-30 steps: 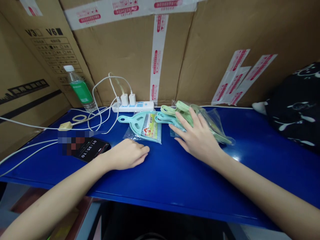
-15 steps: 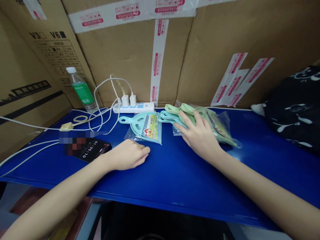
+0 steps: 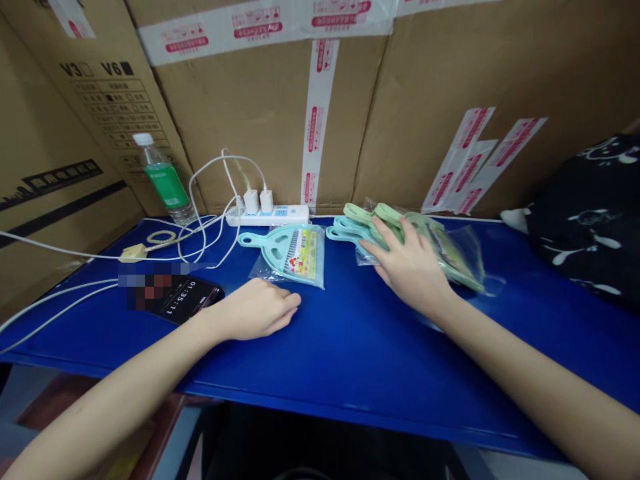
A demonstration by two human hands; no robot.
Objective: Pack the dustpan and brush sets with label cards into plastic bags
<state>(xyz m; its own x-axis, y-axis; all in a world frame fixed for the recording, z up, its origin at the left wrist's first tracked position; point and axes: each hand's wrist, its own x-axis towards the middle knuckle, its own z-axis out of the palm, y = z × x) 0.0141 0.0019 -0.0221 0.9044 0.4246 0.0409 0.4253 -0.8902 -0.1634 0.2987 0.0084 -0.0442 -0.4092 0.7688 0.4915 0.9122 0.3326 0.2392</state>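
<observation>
My right hand [image 3: 413, 270] lies over a pile of bagged mini dustpan-and-brush sets, its fingers spread on top. Green dustpans [image 3: 443, 243] make up the upper part of the pile, and light-blue handles [image 3: 345, 230] stick out at its left. Part of the pile is hidden under the hand. Another light-blue dustpan set [image 3: 280, 253], with a brush and a printed card in clear plastic, lies apart to the left. My left hand [image 3: 260, 308] rests on the blue table [image 3: 320, 360] just in front of that set, its fingers curled into a loose fist with nothing visible in it.
A phone [image 3: 187, 298] showing a timer lies beside my left wrist. Behind it are a power strip [image 3: 293, 215] with two chargers, looping white cables and a bottle [image 3: 165, 180]. Cardboard [image 3: 250, 120] walls the back. A black patterned cloth item [image 3: 590, 213] sits at the right.
The pile of dustpan sets has slid a little to the right under my right hand. My left hand and the separate blue set have stayed in place.
</observation>
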